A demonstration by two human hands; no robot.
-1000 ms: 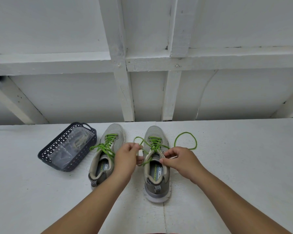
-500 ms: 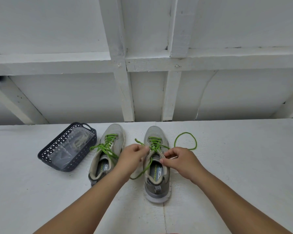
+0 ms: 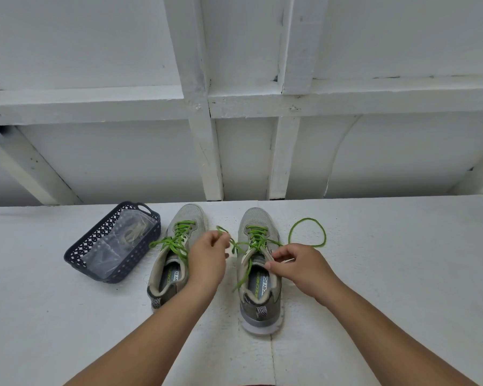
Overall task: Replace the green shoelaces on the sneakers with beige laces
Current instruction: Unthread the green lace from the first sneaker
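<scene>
Two grey sneakers stand side by side, toes pointing away, on the white table. The left sneaker [image 3: 184,218] still has its green lace tied. The right sneaker [image 3: 258,291] has its green lace [image 3: 307,232] undone, one end looping on the table to its right. My left hand [image 3: 207,260] pinches the other end of that lace between the two shoes. My right hand [image 3: 299,266] grips the right side of the right sneaker's collar near the top eyelets. A clear bag [image 3: 120,240] with pale laces lies inside the basket.
A dark blue perforated basket [image 3: 89,246] sits at the left of the sneakers. A white wall of boards and beams rises right behind the table's far edge. White tabletop stretches to the right of the shoes.
My left hand has pulled the green lace end out to the left and upward, away from the right sneaker. The right hand has stayed on the shoe's collar.
</scene>
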